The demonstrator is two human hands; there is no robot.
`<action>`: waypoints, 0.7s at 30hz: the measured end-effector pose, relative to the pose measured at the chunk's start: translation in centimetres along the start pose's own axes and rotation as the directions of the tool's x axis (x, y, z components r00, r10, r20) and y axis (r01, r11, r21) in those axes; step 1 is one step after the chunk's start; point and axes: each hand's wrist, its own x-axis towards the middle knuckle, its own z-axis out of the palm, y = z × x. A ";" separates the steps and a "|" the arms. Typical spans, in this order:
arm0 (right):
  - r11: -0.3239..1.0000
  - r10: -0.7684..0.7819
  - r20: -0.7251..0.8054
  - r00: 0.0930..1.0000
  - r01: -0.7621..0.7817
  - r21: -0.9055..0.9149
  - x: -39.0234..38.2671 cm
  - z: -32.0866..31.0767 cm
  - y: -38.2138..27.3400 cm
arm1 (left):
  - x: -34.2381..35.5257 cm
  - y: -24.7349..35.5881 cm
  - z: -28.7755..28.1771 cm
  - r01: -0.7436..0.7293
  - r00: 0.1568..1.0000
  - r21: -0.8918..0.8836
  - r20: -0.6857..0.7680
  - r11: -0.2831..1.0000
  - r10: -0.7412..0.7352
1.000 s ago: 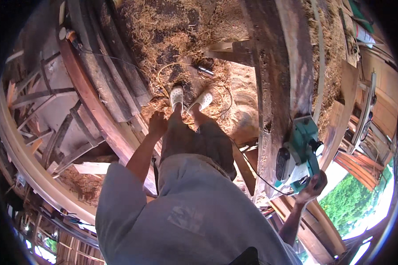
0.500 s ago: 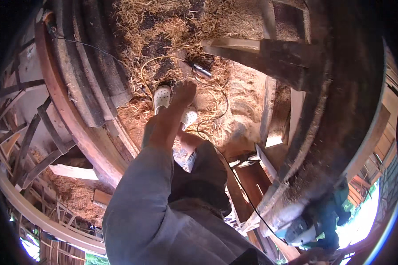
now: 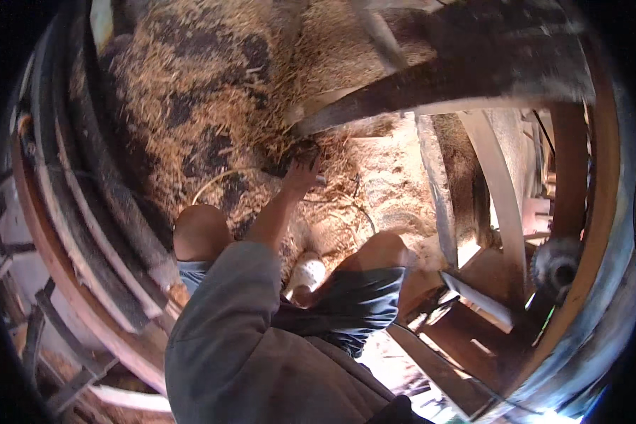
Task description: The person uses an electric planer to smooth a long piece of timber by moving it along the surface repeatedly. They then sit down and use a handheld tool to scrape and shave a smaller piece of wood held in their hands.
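Note:
My left hand [image 3: 302, 174] reaches down past my knees to the floor, its arm bare below a grey sleeve [image 3: 222, 311]. The fingers, a little blurred, are closed over a silver cylinder [image 3: 321, 181], whose pale end sticks out beside the hand. Something dark lies at the fingertips, too unclear to name. A yellow cord [image 3: 215, 182] curves in from the left to this spot, and a dark cord [image 3: 364, 210] runs off to the right. My right hand is out of the picture.
Wood shavings [image 3: 191, 106] and sawdust cover the floor. A thick beam [image 3: 417, 85] crosses at upper right, and long timbers [image 3: 85, 191] line the left. One pale perforated shoe [image 3: 306, 272] shows between my legs. A round grey machine part [image 3: 555, 267] sits at right.
I have crouched lower, with my knees spread. My left hand has gone from beside the silver cylinder to over it. The teal machine at lower right has left the view.

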 end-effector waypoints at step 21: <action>0.094 0.109 0.610 0.785 -0.619 0.779 -1.2 37.2 -11.3 | -10.8 0.3 -22.8 -0.159 0.940 -0.960 -0.218 -0.230 0.262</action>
